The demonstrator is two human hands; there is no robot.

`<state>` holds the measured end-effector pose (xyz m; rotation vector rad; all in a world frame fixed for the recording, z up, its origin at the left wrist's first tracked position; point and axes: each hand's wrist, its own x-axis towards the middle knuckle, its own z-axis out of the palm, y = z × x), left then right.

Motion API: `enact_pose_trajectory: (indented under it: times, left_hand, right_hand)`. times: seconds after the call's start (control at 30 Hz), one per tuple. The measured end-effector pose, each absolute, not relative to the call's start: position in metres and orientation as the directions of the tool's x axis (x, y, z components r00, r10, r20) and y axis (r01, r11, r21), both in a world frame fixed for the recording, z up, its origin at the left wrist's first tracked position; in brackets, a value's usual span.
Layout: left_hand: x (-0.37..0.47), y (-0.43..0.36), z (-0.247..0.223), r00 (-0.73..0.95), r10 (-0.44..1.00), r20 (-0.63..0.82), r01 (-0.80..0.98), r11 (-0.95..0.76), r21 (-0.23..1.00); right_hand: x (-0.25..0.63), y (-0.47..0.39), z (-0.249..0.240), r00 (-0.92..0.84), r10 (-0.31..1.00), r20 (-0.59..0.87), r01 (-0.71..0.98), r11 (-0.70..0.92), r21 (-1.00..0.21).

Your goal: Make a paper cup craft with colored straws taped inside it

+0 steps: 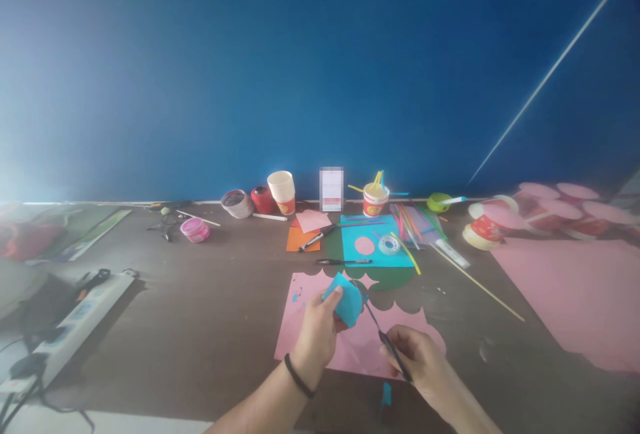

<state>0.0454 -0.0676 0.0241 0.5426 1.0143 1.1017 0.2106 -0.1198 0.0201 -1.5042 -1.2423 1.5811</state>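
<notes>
My left hand [320,327] pinches a small blue piece of paper [345,301], its thumb on top. Fingers of my right hand [413,354] are wrapped round the dark handles of a pair of scissors [393,353]. The scissor blades point up and left, their tips beside the right edge of the blue paper. Both hands are above a pink sheet [295,334] with scalloped cut edges. A blue scrap [387,394] lies below that sheet, near the front of the table.
Behind the hands lie a blue sheet [355,257], a tape roll [389,244] and pens [330,262]. Paper cups [281,187] stand near the wall. A power strip [85,321] is at left; a large pink sheet [565,287] and a wooden stick [483,287] are at right.
</notes>
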Motion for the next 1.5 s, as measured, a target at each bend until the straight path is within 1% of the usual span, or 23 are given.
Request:
enact_pose_trajectory:
  times: [0.3, 0.5, 0.73, 1.13, 1.5]
  left_hand:
    - [0.043, -0.067, 0.028, 0.115, 0.919, -0.377, -0.460, 0.385, 0.800]
    - [0.039, -0.067, 0.027, 0.137, 0.920, -0.368, -0.428, 0.390, 0.815]
    - [0.038, -0.067, 0.030, 0.151, 0.916, -0.371, -0.428, 0.399, 0.811]
    - [0.040, -0.066, 0.033, 0.150, 0.915, -0.374, -0.439, 0.400, 0.804]
    - [0.039, -0.066, 0.031, 0.147, 0.911, -0.385, -0.436, 0.409, 0.802]
  right_hand:
    - [0.215, -0.120, 0.014, -0.174, 0.914, -0.367, 0.233, -0.324, -0.917]
    - [0.223, -0.120, 0.012, -0.202, 0.897, -0.394, 0.291, -0.329, -0.898]
    - [0.226, -0.119, 0.019, -0.228, 0.886, -0.405, 0.292, -0.334, -0.896]
    - [0.226, -0.118, 0.022, -0.244, 0.868, -0.433, 0.233, -0.381, -0.895]
    - [0.228, -0.116, 0.033, -0.243, 0.857, -0.454, 0.277, -0.387, -0.880]
